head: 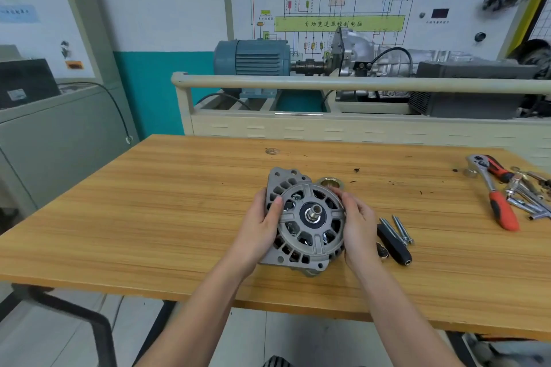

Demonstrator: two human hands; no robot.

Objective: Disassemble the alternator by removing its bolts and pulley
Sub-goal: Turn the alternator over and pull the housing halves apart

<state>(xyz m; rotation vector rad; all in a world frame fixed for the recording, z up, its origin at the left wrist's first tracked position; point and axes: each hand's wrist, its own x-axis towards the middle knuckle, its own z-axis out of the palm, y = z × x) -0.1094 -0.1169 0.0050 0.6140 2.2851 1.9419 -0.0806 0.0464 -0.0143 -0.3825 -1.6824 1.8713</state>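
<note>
With the brass-coloured ribbed pulley (330, 182) and long steel bolts (398, 229) already off on the pale wooden table (179, 202), splitting the grey cast-aluminium alternator (307, 220) looks next. Left hand (262, 223) and right hand (357, 226) clamp opposite rims; prying the halves needs an even pull

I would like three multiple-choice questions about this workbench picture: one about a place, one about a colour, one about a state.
1. Where is the brass-coloured round pulley?
A. On the wooden table behind the grey metal alternator
B. On the alternator shaft
C. On the floor

2. What colour is the ratchet wrench handle?
A. Blue
B. Orange-red
C. Green

3. How is the alternator held?
A. Left hand only
B. By nobody
C. Left hand and right hand, one each side

Answers: 1 A, it lies on the table beyond the housing; 2 B, the grip is orange-red; 3 C, fingers curl around both sides.
</note>
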